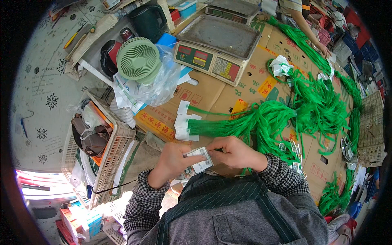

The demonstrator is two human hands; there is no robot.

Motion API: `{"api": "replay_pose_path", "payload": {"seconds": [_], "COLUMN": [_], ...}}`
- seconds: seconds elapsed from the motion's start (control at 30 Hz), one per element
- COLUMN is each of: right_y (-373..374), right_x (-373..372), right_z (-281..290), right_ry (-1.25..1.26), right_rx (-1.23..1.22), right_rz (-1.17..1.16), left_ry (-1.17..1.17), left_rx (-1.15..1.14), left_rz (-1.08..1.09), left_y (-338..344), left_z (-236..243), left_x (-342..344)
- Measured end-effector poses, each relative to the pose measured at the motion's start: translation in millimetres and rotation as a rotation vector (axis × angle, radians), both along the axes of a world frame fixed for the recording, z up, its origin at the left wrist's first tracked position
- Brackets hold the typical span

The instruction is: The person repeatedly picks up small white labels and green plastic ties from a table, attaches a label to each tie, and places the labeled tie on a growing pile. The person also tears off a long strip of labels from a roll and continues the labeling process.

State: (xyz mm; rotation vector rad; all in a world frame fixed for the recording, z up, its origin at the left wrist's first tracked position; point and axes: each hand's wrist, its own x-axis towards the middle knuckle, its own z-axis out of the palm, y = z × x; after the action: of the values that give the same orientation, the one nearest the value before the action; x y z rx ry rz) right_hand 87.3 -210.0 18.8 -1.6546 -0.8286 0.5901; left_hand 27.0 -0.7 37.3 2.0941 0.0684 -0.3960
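Note:
My left hand (pixel 173 161) grips a small stack of printed white label cards (pixel 199 164) with barcodes, held low at the near edge of the cardboard-covered surface. My right hand (pixel 232 153) is closed at the upper right corner of the cards, thumb and index finger at their edge. Just beyond my hands, a long bundle of green plastic strips (pixel 228 125) lies across the cardboard (pixel 220 92), with white tags (pixel 182 122) at its left end. More tangled green strips (pixel 318 110) lie to the right, with tags and silvery pieces (pixel 296 153) among them.
A scale (pixel 216 38), green fan (pixel 138 59), dark kettle (pixel 147 22) and plastic bags (pixel 161 85) stand or lie at the back. A plastic crate (pixel 118 163) holding bags is at left, a beige basket (pixel 369 139) at right. Another person's hand (pixel 322 48) is at upper right.

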Motion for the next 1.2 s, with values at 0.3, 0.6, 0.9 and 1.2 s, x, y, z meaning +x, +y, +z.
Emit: {"api": "replay_pose_path", "payload": {"seconds": [0.3,0.6,0.9,1.2], "right_y": [0.2,-11.3,-7.8,4.0], "right_x": [0.6,23.7,11.6,-12.0], "right_z": [-2.0,-31.2,-11.6,-0.7], "right_ry": [0.044,0.627,0.223,0.013], "right_rx": [0.031,0.054,0.022,-0.046], "right_rz": [0.022,-0.029,-0.309,-0.281], "left_ry": [-0.019,-0.031,0.032,0.004], "left_rx": [0.027,-0.185,-0.655,-0.494], "left_rz": [-0.013,0.024,0.169,0.207], "left_y": [3.7,14.1,47.9,-7.6], "left_z": [-8.1,-22.0,-19.9,-6.3], "left_x": [1.6,-10.2,-54.7,-42.0]}}
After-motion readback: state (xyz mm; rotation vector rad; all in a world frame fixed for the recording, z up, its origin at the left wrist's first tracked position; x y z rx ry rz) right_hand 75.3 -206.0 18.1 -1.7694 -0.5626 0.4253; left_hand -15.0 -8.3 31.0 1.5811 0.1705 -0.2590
